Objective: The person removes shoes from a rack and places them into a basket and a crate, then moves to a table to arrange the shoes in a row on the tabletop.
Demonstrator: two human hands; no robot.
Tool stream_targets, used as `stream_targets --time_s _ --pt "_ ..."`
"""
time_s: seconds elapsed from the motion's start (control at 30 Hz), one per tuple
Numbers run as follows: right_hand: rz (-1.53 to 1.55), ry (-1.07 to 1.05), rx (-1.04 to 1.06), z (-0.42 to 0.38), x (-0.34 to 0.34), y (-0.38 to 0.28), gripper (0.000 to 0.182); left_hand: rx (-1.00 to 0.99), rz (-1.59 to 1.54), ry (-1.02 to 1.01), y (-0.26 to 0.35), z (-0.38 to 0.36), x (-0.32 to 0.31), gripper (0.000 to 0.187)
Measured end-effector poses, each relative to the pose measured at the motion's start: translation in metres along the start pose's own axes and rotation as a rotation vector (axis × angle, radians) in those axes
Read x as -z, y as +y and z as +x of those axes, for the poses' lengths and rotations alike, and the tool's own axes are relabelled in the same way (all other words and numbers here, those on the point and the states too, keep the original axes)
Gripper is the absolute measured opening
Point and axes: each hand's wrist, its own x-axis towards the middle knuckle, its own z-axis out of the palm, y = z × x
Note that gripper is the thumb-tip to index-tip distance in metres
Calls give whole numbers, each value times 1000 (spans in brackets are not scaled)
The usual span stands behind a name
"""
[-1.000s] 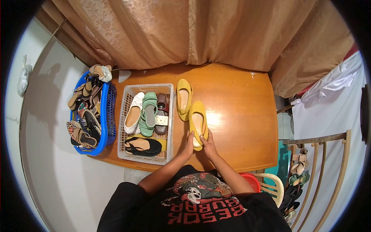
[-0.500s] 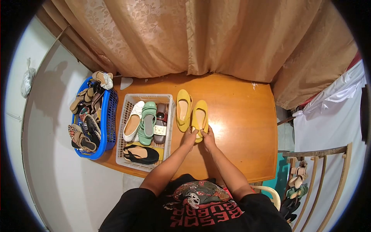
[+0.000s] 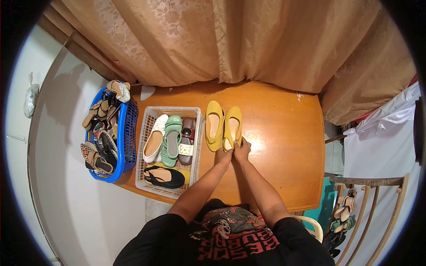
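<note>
Two yellow slingback flats lie side by side on the wooden table, toes pointing away from me. My left hand [image 3: 223, 156] is closed at the heel end of the right-hand yellow shoe [image 3: 233, 128], with its fingertips partly hidden. Beside it, my right hand [image 3: 242, 150] pinches the same shoe's heel strap from the right. The other yellow shoe [image 3: 214, 126] rests just to the left, untouched by the right hand and close to my left fingers.
Left of the yellow pair stands a white plastic basket [image 3: 198, 133] holding white, green, brown and black shoes. A blue basket [image 3: 129, 133] heaped with footwear is farther left. Curtains [image 3: 275, 40] hang behind the wooden table [image 3: 284, 146]. A wooden rack [image 3: 366, 208] with shoes stands at right.
The right-hand yellow shoe has shifted away from me and now lies more level with its mate. My hands remain at its heel. The view has shifted slightly.
</note>
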Motion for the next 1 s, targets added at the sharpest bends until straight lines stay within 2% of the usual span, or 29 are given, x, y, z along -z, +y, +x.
stream_targets --time_s 0.03,0.07,0.17,0.23,0.33,0.5,0.57,0.63,0.8,0.93,1.0 --pt "9 -14 10 1 1 -3 60 -89 -37 35 -3 3 -2 34" --pt "18 -26 21 3 2 -6 60 -88 -33 33 -6 7 -4 34" --pt "105 -82 76 22 -2 2 59 -21 -97 14 -6 14 -11 33" --pt "87 -92 69 30 0 -1 58 108 -224 10 5 10 -13 29" --pt "82 -94 76 34 -4 6 57 155 -293 39 13 5 -11 26" --pt "147 -85 85 22 0 2 63 61 -323 32 15 -4 -9 23" --pt "292 -103 45 19 3 1 65 56 -328 25 15 -7 -8 23" --pt "318 -144 38 16 9 3 66 82 -503 -4 17 -8 -8 24" --pt "449 -225 67 15 -3 28 69 108 -453 2 17 -10 -1 27" --pt "441 -265 133 -2 6 34 68 119 -508 49 14 -16 2 31" --pt "392 -267 100 -25 24 25 61 123 -480 -13 8 -16 9 33"
